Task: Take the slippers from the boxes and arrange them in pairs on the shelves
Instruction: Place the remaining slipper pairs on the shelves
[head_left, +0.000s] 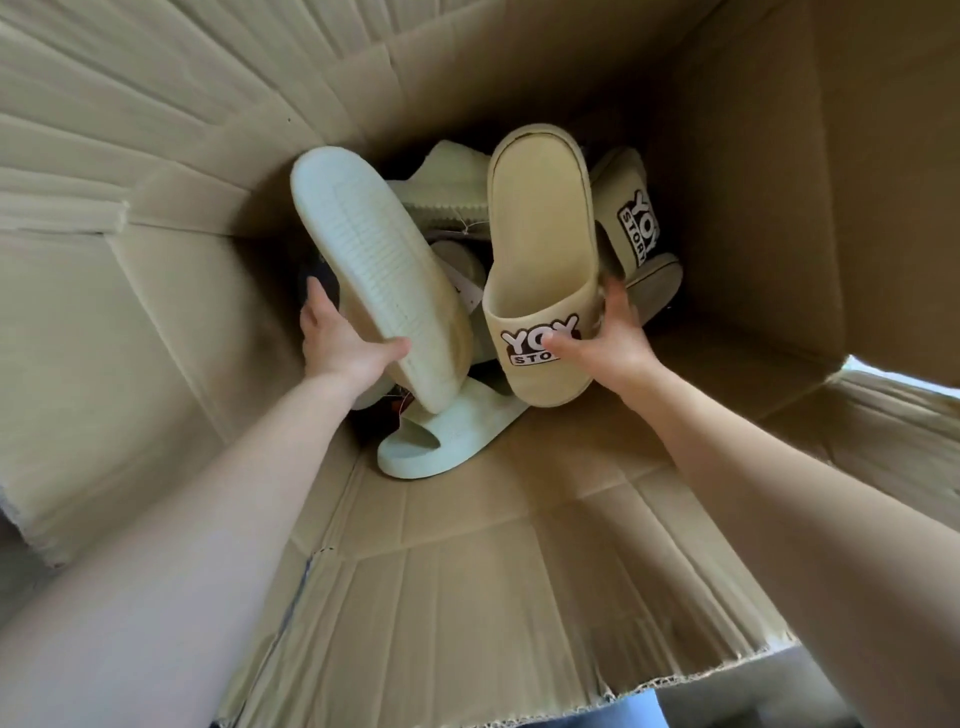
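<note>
Deep inside the cardboard box (519, 571), the left grip (337, 338) is holding a pale green slipper (374, 270) by its lower end, with the thumb pressing on the ribbed sole and the fingers wrapping behind. This slipper is standing tilted at about 10 o'clock from the middle of the view, its sole facing the camera. The right grip (608, 338) is clasping a tan slipper (540, 218) at the strap, the thumb lying on the "YOY STORY" logo and the fingers curling round the far side. This slipper is sitting at 1 o'clock, its heel pointing toward 12. A second tan slipper (636, 228) is leaning just behind it at 2 o'clock. A second pale green slipper (457, 436) is lying on the box floor at 6 o'clock. An olive slipper (441, 192) is resting at 12 o'clock, between the two held ones.
</note>
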